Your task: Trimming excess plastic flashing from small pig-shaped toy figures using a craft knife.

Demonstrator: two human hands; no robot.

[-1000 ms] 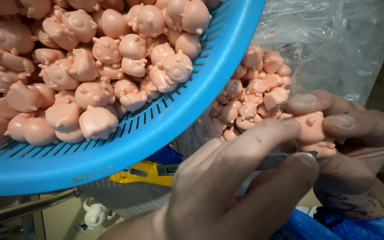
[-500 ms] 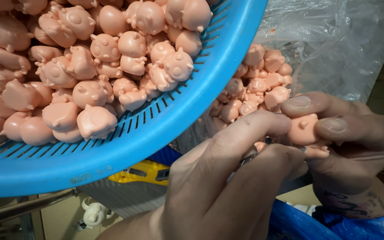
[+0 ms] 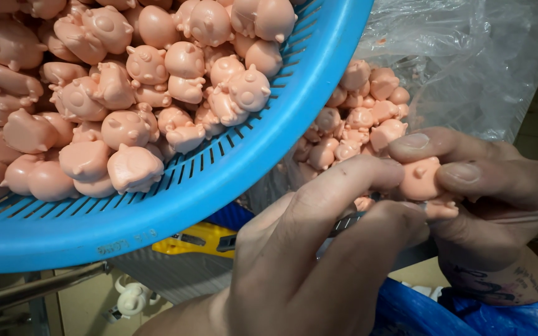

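My right hand (image 3: 499, 199) comes in from the lower right and pinches a small pink pig-shaped figure (image 3: 420, 179) between thumb and fingers. My left hand (image 3: 306, 261) reaches from the bottom centre. It grips a thin metal tool (image 3: 344, 224) between thumb and forefinger, with the tip against the underside of the figure. Both hands meet just below the rim of a blue slotted basket (image 3: 231, 186). The basket is tilted and heaped with several of the same pink figures (image 3: 126, 99).
Behind the hands, a clear plastic bag (image 3: 468, 62) holds more pink figures (image 3: 362, 118). A yellow-handled tool (image 3: 194, 239) lies under the basket, with a white figure (image 3: 132, 298) lower left. Blue material (image 3: 418, 311) shows at the bottom right.
My left hand's fingers have shifted slightly along the tool against the figure, and the right hand has turned the figure a little. The basket stays put.
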